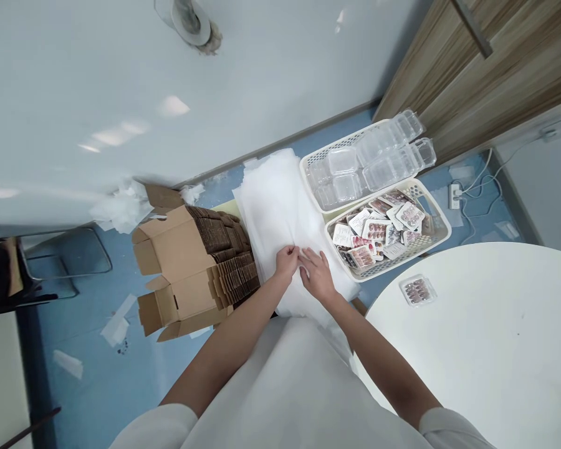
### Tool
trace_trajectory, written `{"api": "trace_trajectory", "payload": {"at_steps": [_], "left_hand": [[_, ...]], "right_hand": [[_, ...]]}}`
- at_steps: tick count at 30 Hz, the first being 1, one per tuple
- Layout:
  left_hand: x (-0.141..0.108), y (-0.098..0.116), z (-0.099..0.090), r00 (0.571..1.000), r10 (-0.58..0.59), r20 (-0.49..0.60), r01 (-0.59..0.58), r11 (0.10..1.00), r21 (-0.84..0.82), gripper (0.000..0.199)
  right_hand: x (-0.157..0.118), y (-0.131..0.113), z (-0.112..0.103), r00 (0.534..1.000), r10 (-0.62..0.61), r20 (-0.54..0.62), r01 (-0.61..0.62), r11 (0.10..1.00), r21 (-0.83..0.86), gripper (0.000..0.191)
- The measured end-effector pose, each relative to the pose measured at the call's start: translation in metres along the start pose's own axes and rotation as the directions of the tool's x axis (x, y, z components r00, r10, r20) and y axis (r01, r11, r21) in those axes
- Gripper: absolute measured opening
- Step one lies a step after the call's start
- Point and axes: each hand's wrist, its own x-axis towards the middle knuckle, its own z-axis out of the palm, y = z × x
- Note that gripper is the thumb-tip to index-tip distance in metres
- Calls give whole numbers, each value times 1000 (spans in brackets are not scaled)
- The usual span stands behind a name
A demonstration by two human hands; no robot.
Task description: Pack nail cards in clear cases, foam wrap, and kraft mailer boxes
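Note:
A stack of thin white packing sheets [275, 199] lies in front of me, its top sheets creased near my fingers. My left hand [287, 261] is closed in a pinch on the top sheet. Just to its right, my right hand [316, 274] rests over the same stack with its fingers apart, the fingertips close to the left hand's pinch. Directly left of the stack are folded brown cardboard boxes [182, 243], packed in rows.
Right of the stack stand a basket [314, 198] of clear plastic boxes [388, 153] and a second basket [442, 240] of small card packs [376, 231]. A round white table [486, 337] bears one clear pack [417, 290]. Cables [481, 187] and white scraps [119, 321] lie on the floor.

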Motion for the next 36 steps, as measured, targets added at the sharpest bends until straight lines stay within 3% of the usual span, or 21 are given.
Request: {"api": "trace_trajectory", "payload": {"at_steps": [4, 7, 14, 20, 28, 32, 36], "left_hand": [[-1, -4, -4, 997, 78, 16, -79, 996, 34, 17], [-4, -6, -7, 990, 141, 27, -143, 988, 61, 20], [-16, -3, -15, 984, 175, 23, -176, 974, 140, 26], [-31, 0, -26, 989, 146, 39, -151, 945, 289, 43], [-53, 0, -47, 960, 223, 168, -263, 923, 279, 40], [-67, -7, -59, 926, 292, 239, -346, 910, 231, 39], [-75, -16, -65, 887, 354, 296, -420, 884, 203, 42]], "right_hand": [[16, 5, -11, 980, 89, -178, -74, 993, 87, 44], [30, 5, -16, 985, 84, -149, -68, 992, 110, 49], [36, 2, -16, 987, 158, -27, -156, 986, 51, 22], [32, 7, -9, 945, 322, -60, -314, 942, 115, 37], [16, -26, -46, 990, 128, -55, -135, 982, -133, 61], [-3, -50, -65, 994, 35, -107, -56, 979, -197, 57], [-29, -70, -78, 976, 34, -215, -84, 970, -229, 46]]}}
